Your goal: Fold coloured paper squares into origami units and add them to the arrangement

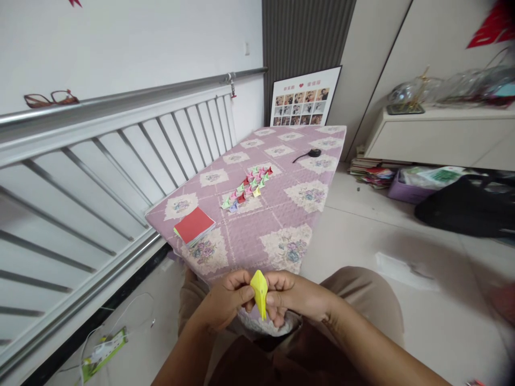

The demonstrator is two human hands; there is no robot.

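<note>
A yellow folded paper piece (259, 292), narrow and diamond-shaped with split lower points, is held upright between both hands over my lap. My left hand (229, 300) pinches its left edge with thumb and fingers. On the opposite edge, my right hand (292, 295) grips it the same way. Ahead on the table lies a stack of square coloured paper (195, 225), a red sheet on top. Beyond it stand several small folded paper figures (247, 188) in rows, coloured pink, green, red, yellow and blue.
A purple floral cloth covers the table (277, 214). Near its far right sits a black object with a short cable (314, 153). White railings (120, 161) run along the left, with glasses (51, 99) on top. A power strip (103, 354) lies on the floor; a black bag (458, 206) rests right.
</note>
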